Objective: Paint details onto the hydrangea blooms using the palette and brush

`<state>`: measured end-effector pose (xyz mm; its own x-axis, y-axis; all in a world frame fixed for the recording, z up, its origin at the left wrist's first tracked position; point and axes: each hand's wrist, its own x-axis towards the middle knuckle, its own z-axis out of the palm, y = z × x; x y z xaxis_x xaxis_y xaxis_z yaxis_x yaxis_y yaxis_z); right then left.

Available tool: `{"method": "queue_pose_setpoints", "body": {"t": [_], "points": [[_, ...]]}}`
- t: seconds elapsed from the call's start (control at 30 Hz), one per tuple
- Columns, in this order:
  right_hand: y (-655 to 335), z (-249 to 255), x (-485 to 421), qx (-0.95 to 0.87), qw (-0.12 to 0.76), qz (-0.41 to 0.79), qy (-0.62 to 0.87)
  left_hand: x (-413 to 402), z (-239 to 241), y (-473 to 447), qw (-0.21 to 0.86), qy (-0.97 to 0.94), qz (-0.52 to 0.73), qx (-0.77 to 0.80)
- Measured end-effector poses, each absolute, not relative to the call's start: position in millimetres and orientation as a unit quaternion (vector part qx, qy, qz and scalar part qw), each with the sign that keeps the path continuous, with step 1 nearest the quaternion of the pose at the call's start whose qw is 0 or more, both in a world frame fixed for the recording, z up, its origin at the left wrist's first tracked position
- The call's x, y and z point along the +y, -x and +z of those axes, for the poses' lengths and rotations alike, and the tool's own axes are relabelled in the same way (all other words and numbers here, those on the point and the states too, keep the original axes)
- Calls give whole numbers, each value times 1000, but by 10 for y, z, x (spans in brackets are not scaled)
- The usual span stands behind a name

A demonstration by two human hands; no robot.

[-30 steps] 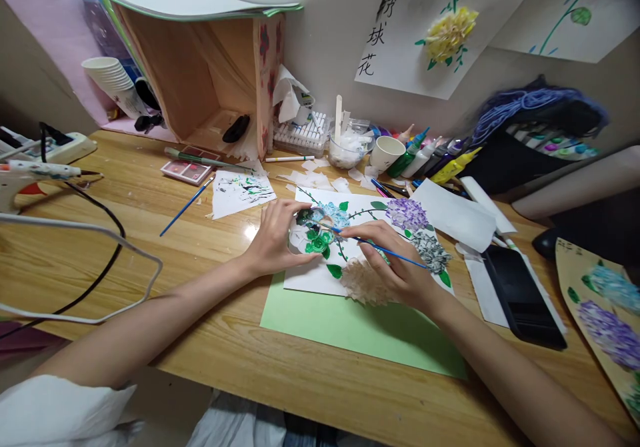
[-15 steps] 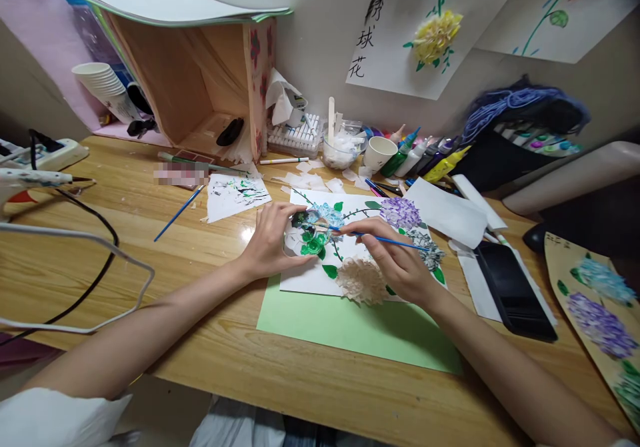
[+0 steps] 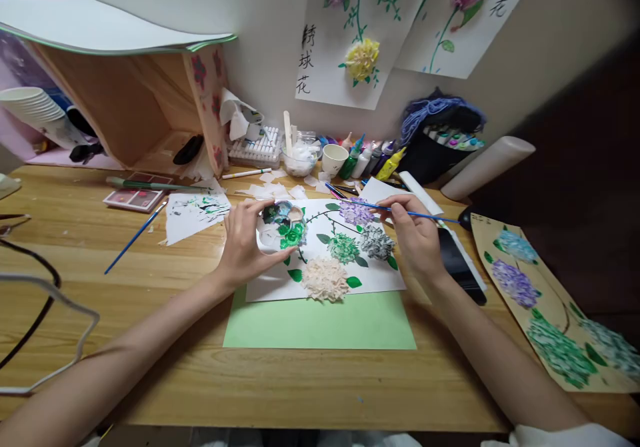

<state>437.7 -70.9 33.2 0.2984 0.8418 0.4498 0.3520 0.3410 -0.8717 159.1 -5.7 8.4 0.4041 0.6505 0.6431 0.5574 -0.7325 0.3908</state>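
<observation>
My left hand (image 3: 245, 240) grips a small round paint palette (image 3: 271, 236) by its edge, thumb below and fingers above. Green, dark and pale paint sits in its wells. In my right hand (image 3: 415, 234) is a thin blue paintbrush (image 3: 425, 214), its tip pointing left over the purple flower. Beneath both hands lies a white sheet (image 3: 270, 289) with raised paper flowers: a cream one (image 3: 326, 279), a green one (image 3: 343, 248), a grey one (image 3: 376, 242) and a purple one (image 3: 356, 212). Painted stems and leaves run between them. The palette covers the sheet's upper left part.
Green paper (image 3: 320, 327) lies under the sheet. Left are another brush (image 3: 135, 237) and a paint-smeared paper (image 3: 197, 210). Behind stand a paper cup (image 3: 335, 160), a tub of scraps (image 3: 299, 158) and paint bottles (image 3: 390, 164). A phone (image 3: 460, 267) and a flower picture (image 3: 545, 300) lie right.
My right hand has drawn the brush away from the palette, to the right over the flowers. My left hand still holds the palette. The camera view has turned somewhat to the right.
</observation>
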Motion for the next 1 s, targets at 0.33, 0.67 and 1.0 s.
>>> {"method": "queue_pose_setpoints", "body": {"t": [0.33, 0.67, 1.0], "points": [[-4610, 101, -868, -690, 431, 55, 579, -28, -12, -2051, 77, -785, 444, 425], [-4683, 80, -896, -688, 428, 19, 586, -81, -126, -2027, 48, -802, 434, 408], [-4640, -13, -845, -704, 383, 42, 596, -79, -136, -2035, 67, -808, 436, 391]]}}
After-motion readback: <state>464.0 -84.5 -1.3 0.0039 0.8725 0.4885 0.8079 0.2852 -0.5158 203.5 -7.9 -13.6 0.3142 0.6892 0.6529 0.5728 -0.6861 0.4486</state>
